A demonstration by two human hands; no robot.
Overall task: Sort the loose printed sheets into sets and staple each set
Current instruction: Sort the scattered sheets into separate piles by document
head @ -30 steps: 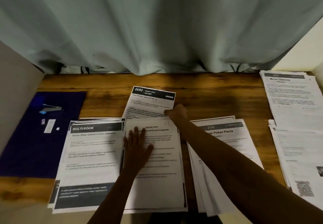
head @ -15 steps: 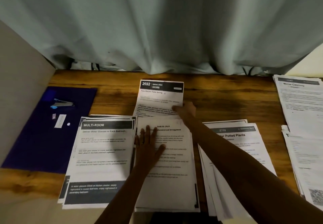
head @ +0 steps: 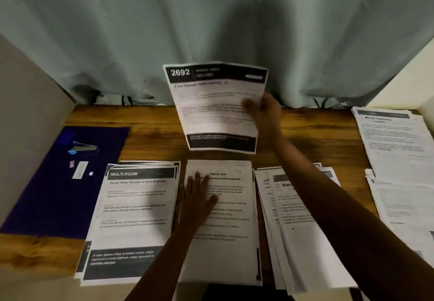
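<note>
My right hand (head: 265, 115) pinches the right edge of a sheet headed "2692" (head: 213, 108) and holds it lifted, tilted up above the back of the wooden table (head: 324, 136). My left hand (head: 197, 195) rests flat with spread fingers on the middle pile, topped by a "TASK ID: 2939" sheet (head: 225, 242). Left of it lies a pile topped by "MULTI-ROOM" (head: 136, 209). Right of it, under my right forearm, is a fanned pile (head: 291, 225). A small stapler (head: 83, 148) lies on a purple folder (head: 47, 197) at the far left.
Two more paper stacks (head: 397, 150) lie along the right edge of the table. A pale curtain (head: 211, 30) hangs behind the table. A grey wall panel (head: 25, 112) stands at the left. A small white strip (head: 79, 170) lies on the folder.
My right hand has lifted the "2692" sheet off the table and out from the middle pile's top edge; it now hangs raised. My left hand stays pressed on the middle pile.
</note>
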